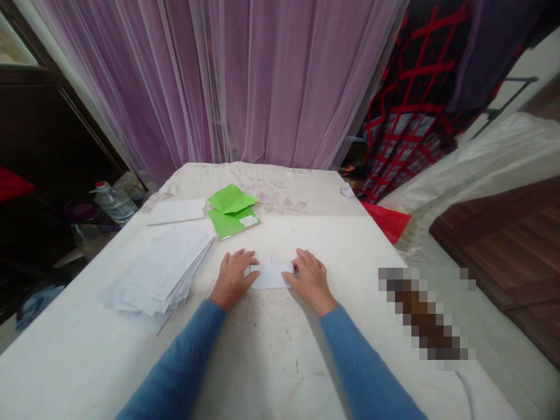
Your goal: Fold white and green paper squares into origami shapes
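Observation:
A small piece of folded white paper (272, 277) lies on the table in front of me, with a short raised point at the middle of its far edge. My left hand (234, 280) grips its left end, the thumb on top and the fingers curled at the far side. At the right end my right hand (311, 279) holds it the same way, thumb pressed on the paper. Both hands rest close to the tabletop. The fingertips behind the paper are partly hidden.
A fanned stack of white paper (164, 268) lies to the left, a flat white pad (177, 211) behind it. Bright green paper (231, 199) sits on a green packet (227, 223). A pixelated brown object (422, 315) is at the right. The table (280, 361) ends before purple curtains (280, 81).

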A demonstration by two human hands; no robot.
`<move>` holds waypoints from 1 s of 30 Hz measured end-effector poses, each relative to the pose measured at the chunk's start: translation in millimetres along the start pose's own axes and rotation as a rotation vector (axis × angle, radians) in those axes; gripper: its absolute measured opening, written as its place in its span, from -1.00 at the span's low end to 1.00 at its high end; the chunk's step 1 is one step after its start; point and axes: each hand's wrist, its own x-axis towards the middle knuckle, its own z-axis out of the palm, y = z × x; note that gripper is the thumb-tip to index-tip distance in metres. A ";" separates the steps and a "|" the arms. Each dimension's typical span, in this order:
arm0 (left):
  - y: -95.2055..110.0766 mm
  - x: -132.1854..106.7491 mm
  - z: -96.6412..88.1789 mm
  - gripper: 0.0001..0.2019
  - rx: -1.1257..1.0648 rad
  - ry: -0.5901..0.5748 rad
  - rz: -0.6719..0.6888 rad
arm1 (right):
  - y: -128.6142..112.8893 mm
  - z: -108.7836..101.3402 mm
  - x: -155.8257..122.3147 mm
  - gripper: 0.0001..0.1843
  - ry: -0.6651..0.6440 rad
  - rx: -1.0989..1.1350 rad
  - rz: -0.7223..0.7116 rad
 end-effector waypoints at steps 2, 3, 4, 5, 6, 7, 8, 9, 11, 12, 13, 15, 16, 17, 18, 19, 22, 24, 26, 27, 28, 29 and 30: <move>-0.1 0.0 0.0 -0.79 0.000 0.001 0.002 | -0.4 0.7 -0.5 -0.86 0.010 -0.010 -0.005; -0.1 0.0 0.0 -0.80 0.000 0.002 0.004 | -0.5 1.2 -0.7 -0.86 0.017 -0.013 -0.008; -0.2 0.0 0.1 -0.80 -0.001 0.004 0.005 | -0.5 1.6 -0.9 -0.87 0.021 -0.014 -0.008; -0.3 -0.1 0.2 -0.80 -0.001 0.007 0.007 | -0.5 2.0 -0.9 -0.87 0.024 -0.013 -0.006; -0.4 -0.2 0.3 -0.80 -0.001 0.010 0.008 | -0.6 2.3 -0.9 -0.87 0.025 -0.011 -0.003; -0.5 -0.3 0.4 -0.80 -0.001 0.013 0.008 | -0.7 2.4 -0.8 -0.87 0.025 -0.007 0.001; -0.5 -0.4 0.4 -0.80 -0.001 0.016 0.009 | -0.9 2.5 -0.7 -0.88 0.024 -0.002 0.004; -0.5 -0.5 0.4 -0.80 -0.001 0.019 0.011 | -1.2 2.4 -0.5 -0.88 0.021 0.005 0.010; -0.3 -0.7 0.1 -0.80 -0.001 0.019 0.015 | -2.1 2.2 -0.3 -0.89 0.020 0.026 0.022; -0.2 -0.9 0.0 -0.80 0.001 0.018 0.016 | -2.7 2.2 -0.2 -0.90 0.021 0.039 0.030; -0.1 -1.0 -0.2 -0.80 0.002 0.017 0.017 | -3.2 2.2 -0.3 -0.91 0.022 0.054 0.038; 0.0 -1.2 -0.4 -0.80 0.006 0.018 0.019 | -4.4 2.3 -0.6 -0.92 0.033 0.085 0.046; 0.0 -1.2 -0.4 -0.80 0.008 0.019 0.020 | -5.0 2.2 -0.9 -0.93 0.042 0.100 0.046; 0.0 -1.1 -0.3 -0.80 0.010 0.020 0.020 | -5.6 1.8 -1.3 -0.94 0.053 0.111 0.045; 0.0 -1.0 -0.2 -0.80 0.012 0.020 0.020 | -6.2 1.1 -1.7 -0.95 0.065 0.120 0.040; -0.1 -0.8 -0.1 -0.80 0.014 0.019 0.019 | -6.9 -0.1 -2.1 -0.96 0.077 0.124 0.029; -0.4 -0.2 0.4 -0.80 0.015 0.014 0.019 | -9.6 -5.5 -3.5 -0.97 0.087 0.103 -0.020; -0.7 -0.2 1.0 -0.80 0.017 0.015 0.026 | -12.1 -8.1 -4.3 -0.96 0.073 0.071 -0.047; -1.3 -0.6 2.3 -0.80 0.020 0.023 0.027 | -14.4 -7.6 -4.9 -0.92 0.058 0.075 -0.055; -1.7 -0.9 3.2 -0.78 0.020 0.031 0.025 | -15.2 -6.2 -5.1 -0.87 0.055 0.101 -0.050; -2.2 -1.2 4.2 -0.75 0.020 0.040 0.024 | -15.4 -4.4 -5.0 -0.81 0.059 0.143 -0.040; -2.7 -1.6 5.3 -0.72 0.019 0.051 0.023 | -14.9 -2.7 -4.8 -0.78 0.077 0.198 -0.031; -3.4 -1.9 6.4 -0.68 0.018 0.064 0.023 | -13.6 -1.8 -4.3 -0.79 0.114 0.259 -0.027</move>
